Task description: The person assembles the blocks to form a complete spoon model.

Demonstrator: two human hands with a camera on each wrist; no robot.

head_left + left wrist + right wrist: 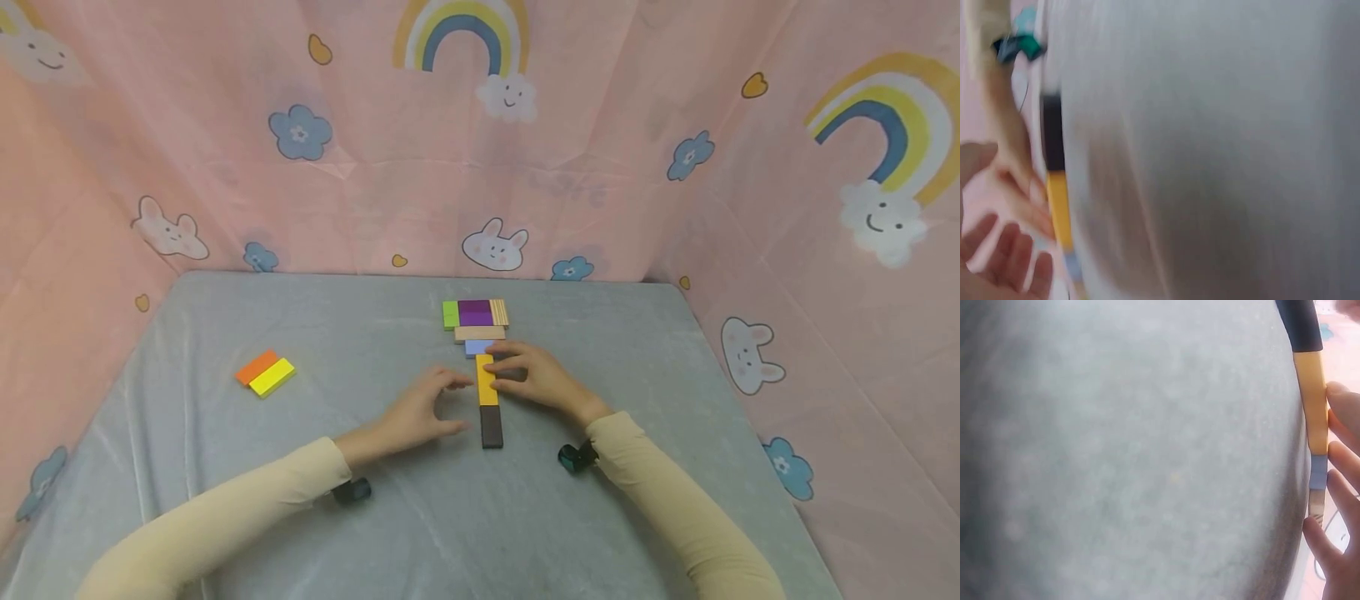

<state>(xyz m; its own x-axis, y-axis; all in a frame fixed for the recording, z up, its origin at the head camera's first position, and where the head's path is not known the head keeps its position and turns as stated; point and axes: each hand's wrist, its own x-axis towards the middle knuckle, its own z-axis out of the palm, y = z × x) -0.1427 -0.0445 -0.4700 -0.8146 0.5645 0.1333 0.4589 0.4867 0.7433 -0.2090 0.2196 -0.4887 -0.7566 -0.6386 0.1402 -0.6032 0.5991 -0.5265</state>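
In the head view, flat wooden blocks form a line on the grey cloth. My right hand (540, 377) touches the upper end of the row from its right side, fingertips on the amber block (487, 395) and by the light blue block (476, 347). Below the amber block lies a dark brown block (491, 427). Beyond the blue one come a tan block (480, 333), then a green block (450, 314), a purple piece (474, 313) and a striped block (500, 312) side by side. Left of the amber block, my left hand (416, 410) hovers with thumb and fingers apart, holding nothing.
An orange block (257, 367) and a yellow block (272, 377) lie together at the left of the cloth-covered table (360, 317). Pink printed curtains (360, 192) stand at the back and both sides. Each wrist wears a small dark camera.
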